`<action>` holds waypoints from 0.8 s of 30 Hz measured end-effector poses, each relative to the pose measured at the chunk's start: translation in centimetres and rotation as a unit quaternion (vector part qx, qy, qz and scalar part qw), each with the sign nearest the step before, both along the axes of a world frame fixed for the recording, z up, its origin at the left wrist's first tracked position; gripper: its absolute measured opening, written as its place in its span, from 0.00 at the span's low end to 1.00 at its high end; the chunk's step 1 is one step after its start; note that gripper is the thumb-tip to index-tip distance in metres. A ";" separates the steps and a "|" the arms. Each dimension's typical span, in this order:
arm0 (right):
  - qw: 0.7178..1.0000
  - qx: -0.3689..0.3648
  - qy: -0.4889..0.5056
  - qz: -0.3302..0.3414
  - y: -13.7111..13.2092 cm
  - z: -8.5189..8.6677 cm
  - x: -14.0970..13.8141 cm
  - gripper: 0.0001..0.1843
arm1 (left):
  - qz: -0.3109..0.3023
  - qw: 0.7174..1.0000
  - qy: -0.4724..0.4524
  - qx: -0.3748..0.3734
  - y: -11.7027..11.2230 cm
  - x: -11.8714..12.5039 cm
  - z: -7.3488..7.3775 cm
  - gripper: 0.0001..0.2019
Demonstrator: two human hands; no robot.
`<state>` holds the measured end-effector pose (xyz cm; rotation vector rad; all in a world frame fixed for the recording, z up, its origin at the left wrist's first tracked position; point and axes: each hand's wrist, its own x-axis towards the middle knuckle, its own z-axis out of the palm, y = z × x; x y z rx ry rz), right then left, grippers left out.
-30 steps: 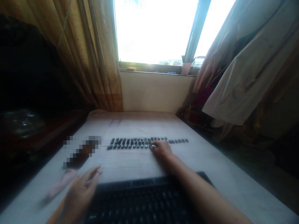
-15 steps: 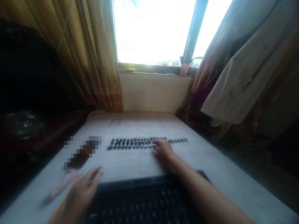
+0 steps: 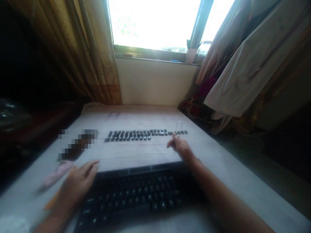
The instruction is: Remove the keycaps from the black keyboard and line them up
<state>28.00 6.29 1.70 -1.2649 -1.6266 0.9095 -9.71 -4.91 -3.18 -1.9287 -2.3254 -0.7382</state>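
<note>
A black keyboard [image 3: 136, 191] lies in front of me, with keys in place across part of it and a bare dark stretch at its right. My left hand [image 3: 81, 178] rests by the keyboard's upper left corner, fingers loosely stretched out and holding nothing I can see. Beyond the keyboard, rows of loose black keycaps [image 3: 130, 134] are laid out on the white cloth. Pinched in my right hand [image 3: 181, 147] is a thin wire keycap puller [image 3: 179, 125], its loop pointing away from me. That hand is just short of the right-hand keycaps.
A pink cloth [image 3: 58, 173] and an orange item [image 3: 52, 200] lie left of my left hand. Behind them is a pixelated dark object [image 3: 77, 145]. Curtains [image 3: 97, 64] and hanging clothes [image 3: 230, 77] flank the window. A pink pot [image 3: 190, 55] stands on the sill.
My right hand has moved right, away from the keycap rows, and the wire puller now shows. My left hand's fingers lie flatter. The view has tilted down.
</note>
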 end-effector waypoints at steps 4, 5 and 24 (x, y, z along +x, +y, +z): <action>0.998 -0.034 0.010 0.043 -2.6 0.0 0.7 0.38 | 0.018 0.999 0.015 -0.029 -0.4 0.5 0.7 0.19; 0.997 -0.044 0.011 0.057 -3.0 0.1 0.8 0.36 | 0.029 0.999 0.014 -0.037 -0.5 0.7 0.9 0.19; 0.957 -0.091 -0.098 0.257 -5.4 1.2 0.8 0.09 | 0.072 0.991 0.010 -0.112 -0.3 1.4 1.7 0.23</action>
